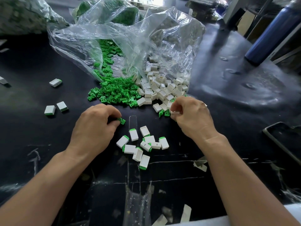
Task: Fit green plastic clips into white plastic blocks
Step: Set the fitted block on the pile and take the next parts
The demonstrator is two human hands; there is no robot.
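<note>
The dark worktop [228,95] is scuffed, taped in places and faintly glossy, so small plastic parts will probably slide on it rather than stick. The room beyond its far edge is cluttered and too blurred to read. Clear bags [130,38] lie open at the far middle, and a blue bottle [268,33] stands toward the far right corner. From the bags spill a heap of clips [114,90] and, touching it on the right, a heap of blocks [162,88], both about the worktop's middle. Fitted pieces [143,144] lie clustered toward the near edge, between the hands, with a few more toward the left edge. The left hand [96,126] has a narrow grip, pinching one clip [122,121] at the fingertips. The right hand [192,116], at the near fringe of the block heap, curls its grip on what looks like a block [175,112], mostly hidden. Both parts look light, stiff and smooth. The block is likely best pinched by its flat sides and the clip by its broad head, leaving the prongs free.
</note>
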